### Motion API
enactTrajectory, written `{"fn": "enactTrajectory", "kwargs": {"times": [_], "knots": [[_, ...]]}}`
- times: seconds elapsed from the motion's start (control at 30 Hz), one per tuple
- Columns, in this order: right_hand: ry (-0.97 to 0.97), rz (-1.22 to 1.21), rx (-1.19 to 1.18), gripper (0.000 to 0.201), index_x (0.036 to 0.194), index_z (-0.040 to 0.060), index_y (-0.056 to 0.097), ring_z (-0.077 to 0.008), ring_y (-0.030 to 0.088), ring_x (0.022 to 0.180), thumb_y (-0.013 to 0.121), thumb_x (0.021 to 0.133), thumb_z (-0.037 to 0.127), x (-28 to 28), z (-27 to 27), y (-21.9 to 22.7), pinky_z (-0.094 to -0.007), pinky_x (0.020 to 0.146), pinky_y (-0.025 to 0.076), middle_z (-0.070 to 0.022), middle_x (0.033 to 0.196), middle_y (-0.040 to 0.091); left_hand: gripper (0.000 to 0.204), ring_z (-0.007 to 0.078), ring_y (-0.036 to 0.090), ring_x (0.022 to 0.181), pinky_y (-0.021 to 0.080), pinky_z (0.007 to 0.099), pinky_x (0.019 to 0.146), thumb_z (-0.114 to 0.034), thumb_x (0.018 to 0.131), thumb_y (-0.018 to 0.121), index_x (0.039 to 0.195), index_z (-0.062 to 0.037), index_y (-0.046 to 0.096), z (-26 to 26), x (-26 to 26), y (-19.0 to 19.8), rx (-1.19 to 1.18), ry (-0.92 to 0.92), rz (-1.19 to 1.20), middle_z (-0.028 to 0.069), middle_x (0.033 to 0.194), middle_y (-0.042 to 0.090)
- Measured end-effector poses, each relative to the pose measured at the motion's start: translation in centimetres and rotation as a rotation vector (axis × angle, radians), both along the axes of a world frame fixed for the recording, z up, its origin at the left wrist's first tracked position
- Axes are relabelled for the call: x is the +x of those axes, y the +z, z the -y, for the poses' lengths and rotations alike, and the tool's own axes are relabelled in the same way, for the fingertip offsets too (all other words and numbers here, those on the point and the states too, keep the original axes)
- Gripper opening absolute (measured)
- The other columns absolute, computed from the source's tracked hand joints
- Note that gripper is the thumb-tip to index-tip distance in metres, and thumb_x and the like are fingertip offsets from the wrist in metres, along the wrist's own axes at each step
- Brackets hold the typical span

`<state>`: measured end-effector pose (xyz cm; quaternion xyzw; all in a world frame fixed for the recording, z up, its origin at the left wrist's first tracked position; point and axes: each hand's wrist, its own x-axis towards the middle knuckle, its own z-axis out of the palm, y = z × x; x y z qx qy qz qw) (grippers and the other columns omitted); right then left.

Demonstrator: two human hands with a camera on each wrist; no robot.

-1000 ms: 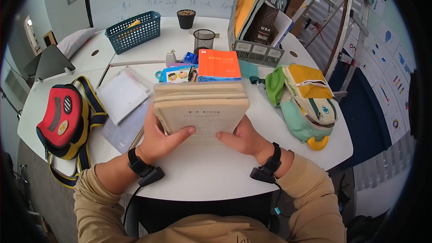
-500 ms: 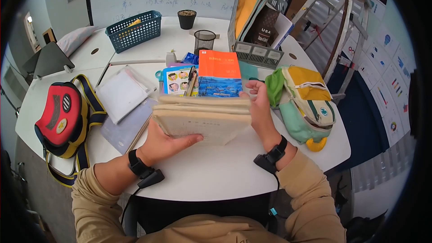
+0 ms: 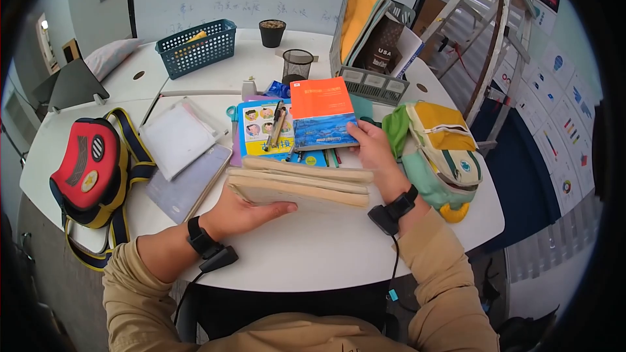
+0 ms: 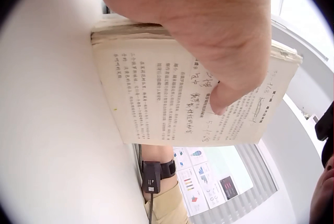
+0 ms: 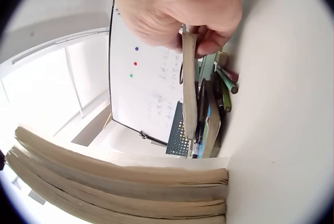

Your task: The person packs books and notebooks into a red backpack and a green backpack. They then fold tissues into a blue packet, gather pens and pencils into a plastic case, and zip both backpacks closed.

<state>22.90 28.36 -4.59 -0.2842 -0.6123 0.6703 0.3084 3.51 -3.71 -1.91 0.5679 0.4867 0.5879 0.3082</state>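
Observation:
My left hand [image 3: 244, 212] grips a stack of worn books [image 3: 300, 181] by its left side, thumb across the near face. The stack stands on edge over the table, and its printed page [image 4: 151, 88] with handwriting shows in the left wrist view. With thumb and fingers, my right hand [image 3: 378, 153] pinches the right edge of an orange-and-blue book [image 3: 321, 101]. In the right wrist view this book [image 5: 189, 86] appears edge-on. Behind and left of it lie a cartoon-covered booklet [image 3: 255, 127] and pens [image 3: 277, 124].
A red backpack [image 3: 85, 173] sits left, beside a white folder [image 3: 177, 137] and a purple-grey notebook [image 3: 186, 186]. To the right lies a green-and-yellow backpack [image 3: 443, 150]. Farther back stand a mesh pen cup [image 3: 297, 65], a teal basket [image 3: 195, 52] and a grey file rack [image 3: 372, 85].
My right hand has left the book stack, reached forward and taken hold of the orange-and-blue book's edge. The left hand still holds the stack, now lower and tipped, uncovering more of the booklet.

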Motion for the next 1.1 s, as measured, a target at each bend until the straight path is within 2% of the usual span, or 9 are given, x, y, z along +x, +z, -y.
{"fn": "enactTrajectory", "kwargs": {"times": [0.1, 0.33, 0.43, 0.53, 0.6, 0.67, 0.77, 0.87, 1.1], "knots": [[0.043, -0.198, -0.126, 0.039, 0.152, 0.0024, 0.063, -0.0154, 0.073, 0.116, 0.070, 0.117, 0.019, 0.1, 0.6, -0.1, -0.0360, 0.104, 0.057, -0.0061, 0.133, 0.077, 0.056, 0.0164, 0.076, 0.122, 0.063, 0.0370, 0.107, -0.008, 0.094, 0.099, 0.144, -0.0018, 0.073, -0.2, 0.0, -0.2, 0.017, 0.008, 0.005, 0.0085, 0.135, 0.082], [0.182, -0.400, -0.045, 0.054, 0.161, 0.0046, 0.051, -0.0212, 0.072, 0.133, 0.072, 0.111, 0.002, 0.9, 5.1, 2.4, -0.0431, 0.117, 0.058, -0.0099, 0.148, 0.071, 0.057, 0.0162, 0.078, 0.121, 0.063, 0.0377, 0.107, -0.009, 0.094, 0.099, 0.144, -0.0018, 0.074, -0.1, 0.1, 0.3, 0.012, 0.024, -0.007, 0.0090, 0.133, 0.084], [0.321, -0.355, -0.002, 0.068, 0.167, 0.0047, 0.048, -0.0229, 0.069, 0.143, 0.075, 0.105, -0.008, 1.3, 6.9, 3.2, -0.0430, 0.123, 0.056, -0.0114, 0.154, 0.070, 0.059, 0.0188, 0.072, 0.126, 0.059, 0.0376, 0.111, -0.012, 0.091, 0.102, 0.143, -0.0024, 0.075, -0.3, 0.3, 0.8, -0.005, 0.021, 0.038, 0.0116, 0.143, 0.074], [0.420, -0.183, 0.153, 0.078, 0.171, 0.0054, 0.050, -0.0186, 0.066, 0.148, 0.081, 0.101, -0.008, 1.6, 7.1, 3.5, -0.0387, 0.125, 0.054, -0.0090, 0.164, 0.066, 0.061, 0.0220, 0.061, 0.130, 0.053, 0.0376, 0.116, -0.016, 0.087, 0.104, 0.139, -0.0033, 0.077, -1.3, 1.0, 0.4, 0.312, 0.297, -0.046, 0.0128, 0.150, 0.054], [0.458, -0.109, 0.444, 0.071, 0.166, 0.0049, 0.056, -0.0164, 0.066, 0.146, 0.084, 0.101, -0.004, 2.2, 7.7, 3.6, -0.0383, 0.124, 0.053, -0.0076, 0.163, 0.067, 0.071, 0.0229, 0.055, 0.130, 0.050, 0.0374, 0.118, -0.018, 0.083, 0.106, 0.144, -0.0042, 0.073, -1.0, 0.3, 0.5, 0.321, 0.371, -0.285, 0.0121, 0.148, 0.044], [0.493, -0.193, 0.341, 0.059, 0.158, 0.0034, 0.065, -0.0149, 0.065, 0.144, 0.087, 0.103, 0.004, 2.3, 8.6, 3.4, -0.0377, 0.124, 0.052, -0.0078, 0.162, 0.069, 0.087, 0.0248, 0.055, 0.134, 0.050, 0.0397, 0.120, -0.017, 0.082, 0.107, 0.155, -0.0065, 0.062, -0.6, -0.1, 0.8, 0.329, 0.395, -0.449, 0.0117, 0.151, 0.042], [0.503, -0.131, 0.294, 0.057, 0.161, 0.0038, 0.064, -0.0173, 0.065, 0.145, 0.083, 0.107, 0.005, 2.4, 9.0, 3.8, -0.0380, 0.125, 0.051, -0.0079, 0.164, 0.068, 0.092, 0.0251, 0.059, 0.142, 0.051, 0.0414, 0.122, -0.012, 0.086, 0.104, 0.162, -0.0067, 0.051, -1.0, -0.1, -0.6, 0.238, 0.185, -0.189, 0.0120, 0.154, 0.050], [0.584, -0.146, 0.258, 0.075, 0.171, 0.0041, 0.052, -0.0208, 0.062, 0.150, 0.084, 0.104, 0.003, 3.1, 7.5, 1.2, -0.0401, 0.126, 0.051, -0.0097, 0.166, 0.065, 0.089, 0.0248, 0.061, 0.148, 0.053, 0.0425, 0.124, -0.007, 0.092, 0.099, 0.165, -0.0056, 0.046, -0.7, 0.1, -0.3, 0.136, 0.083, -0.079, 0.0124, 0.155, 0.060], [0.684, -0.016, 0.127, 0.115, 0.183, 0.0075, 0.029, -0.0298, 0.049, 0.165, 0.094, 0.088, 0.003, 4.3, 9.1, 0.4, -0.0462, 0.133, 0.045, -0.0136, 0.181, 0.046, 0.092, 0.0245, 0.062, 0.149, 0.053, 0.0425, 0.124, -0.007, 0.095, 0.097, 0.166, -0.0045, 0.040, -1.0, 0.3, 0.0, 0.094, 0.122, 0.006, 0.0141, 0.156, 0.063]]}}
